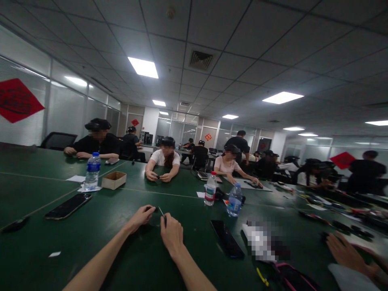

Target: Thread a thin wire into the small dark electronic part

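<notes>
Above the green table (133, 250), my left hand (140, 218) is closed, its thumb and fingers pinching a small dark piece (157, 209) too small to name. My right hand (172, 232) is wrapped round a thin tool like a small screwdriver (161, 211), with a silver shaft and a dark handle mostly hidden by the fingers. The shaft points up and left, close to the dark piece; whether they touch I cannot tell. Right of my right hand lies a black phone (227, 239).
Two water bottles (210, 190) (234, 201) stand ahead to the right; another bottle (92, 171) stands left by an open cardboard box (114, 180). A second phone (68, 206) lies left. A co-worker's hand (347, 252) rests at right. Several people sit around the table.
</notes>
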### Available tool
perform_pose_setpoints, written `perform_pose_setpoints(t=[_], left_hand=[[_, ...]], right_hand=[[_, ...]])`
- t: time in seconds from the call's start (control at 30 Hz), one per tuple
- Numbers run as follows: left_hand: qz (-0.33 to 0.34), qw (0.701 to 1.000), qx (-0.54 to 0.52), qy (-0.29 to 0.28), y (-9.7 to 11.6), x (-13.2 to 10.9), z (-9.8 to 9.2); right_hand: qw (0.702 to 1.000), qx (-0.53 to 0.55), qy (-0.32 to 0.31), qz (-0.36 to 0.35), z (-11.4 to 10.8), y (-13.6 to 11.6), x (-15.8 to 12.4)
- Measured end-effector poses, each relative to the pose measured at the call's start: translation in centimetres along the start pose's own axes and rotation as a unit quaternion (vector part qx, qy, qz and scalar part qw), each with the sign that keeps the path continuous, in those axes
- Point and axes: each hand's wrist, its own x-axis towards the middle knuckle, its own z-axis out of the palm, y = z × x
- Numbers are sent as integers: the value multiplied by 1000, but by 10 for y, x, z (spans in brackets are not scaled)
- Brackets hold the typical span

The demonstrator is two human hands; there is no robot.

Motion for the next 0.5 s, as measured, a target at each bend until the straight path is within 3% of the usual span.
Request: perform_pose_setpoints(t=[0.13, 0.27, 0.5], left_hand=[[9, 998, 58, -23, 4, -2, 1], [12, 997, 72, -6, 7, -4, 3], [12, 997, 78, -7, 5, -3, 5]], right_hand=[[999, 22, 22, -40, -1, -2, -1], [995, 34, 3, -95, -2, -3, -2], [990, 46, -15, -133, -2, -1, 0]])
